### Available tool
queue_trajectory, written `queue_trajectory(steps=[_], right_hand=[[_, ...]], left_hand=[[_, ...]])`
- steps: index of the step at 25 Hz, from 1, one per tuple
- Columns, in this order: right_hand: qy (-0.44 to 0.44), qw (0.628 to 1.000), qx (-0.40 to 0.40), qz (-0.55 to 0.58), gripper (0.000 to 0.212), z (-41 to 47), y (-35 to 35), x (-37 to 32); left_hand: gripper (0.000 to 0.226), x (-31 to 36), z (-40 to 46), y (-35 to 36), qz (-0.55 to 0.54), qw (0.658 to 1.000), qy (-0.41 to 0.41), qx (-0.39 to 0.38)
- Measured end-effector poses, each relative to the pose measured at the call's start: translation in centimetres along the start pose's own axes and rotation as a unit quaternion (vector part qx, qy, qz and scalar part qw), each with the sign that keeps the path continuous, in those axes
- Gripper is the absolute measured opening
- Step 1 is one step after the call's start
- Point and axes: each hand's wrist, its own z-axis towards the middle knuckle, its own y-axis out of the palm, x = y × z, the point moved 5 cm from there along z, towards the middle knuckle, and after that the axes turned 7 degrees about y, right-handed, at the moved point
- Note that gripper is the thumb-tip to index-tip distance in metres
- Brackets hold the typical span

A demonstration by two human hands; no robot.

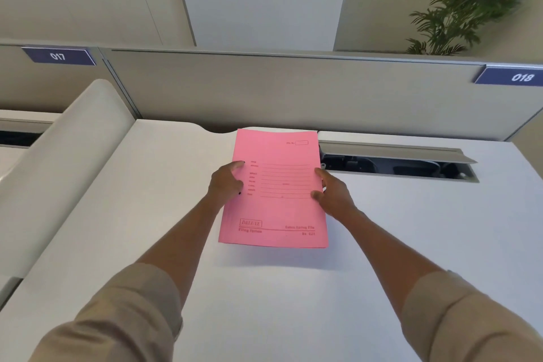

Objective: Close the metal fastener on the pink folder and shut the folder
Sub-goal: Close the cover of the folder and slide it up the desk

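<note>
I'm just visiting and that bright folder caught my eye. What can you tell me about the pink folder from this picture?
The pink folder is closed, front cover up, and looks like thin card. The cover has dark printed form lines, a small box near its top right and a "DELUXE" mark near the bottom. It lies lengthwise away from the person on the white desk, beside an open cable slot. The left hand and right hand grip its side edges. No fastener shows.

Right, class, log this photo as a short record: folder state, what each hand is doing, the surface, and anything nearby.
folder: pink folder, closed, printed cover up
fastener: not visible
left hand: left hand grips folder's left edge
right hand: right hand grips folder's right edge
surface: white desk
nearby: open cable tray to the right; plant behind partition
</note>
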Motion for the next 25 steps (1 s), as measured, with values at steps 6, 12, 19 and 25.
queue_trajectory(steps=[6,12,19,25], right_hand=[[0.004,0.999,0.004,-0.034,0.069,5.8,0.8,-0.9],[0.018,0.998,-0.009,-0.066,0.069,8.6,2.8,-0.4],[0.018,0.992,-0.019,-0.122,0.064,10.0,3.4,0.3],[0.011,0.984,-0.028,-0.176,0.044,9.9,4.2,0.3]], left_hand=[[0.065,-1.3,5.7,1.2,0.020,1.000,-0.007,-0.003],[0.062,-3.4,8.6,2.7,0.059,0.998,-0.024,0.019],[0.062,-4.0,9.9,4.0,0.087,0.996,-0.017,0.003],[0.062,-4.0,10.1,4.4,0.097,0.995,-0.030,0.006]])
